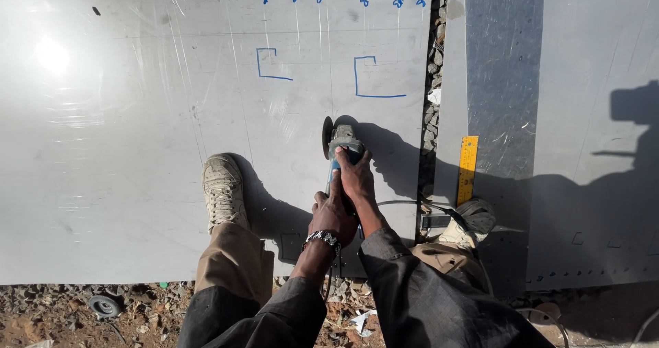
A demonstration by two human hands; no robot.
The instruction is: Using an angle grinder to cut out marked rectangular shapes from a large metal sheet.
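Note:
A blue and grey angle grinder point(341, 144) rests its disc on a large shiny metal sheet point(137, 149) marked with blue pen lines. My right hand point(356, 178) grips the grinder's body near the head. My left hand point(332, 219), with a beaded bracelet at the wrist, holds the rear of the grinder just behind the right hand. Both arms wear dark sleeves. The disc stands below two blue bracket-shaped outlines point(374, 79) drawn on the sheet.
My left shoe point(222, 190) stands on the sheet; my right shoe point(470, 221) is on a second metal sheet point(590, 149) at the right. A yellow ruler point(467, 169) lies by the gravel gap point(432, 80). A spare disc point(104, 305) lies on the dirt.

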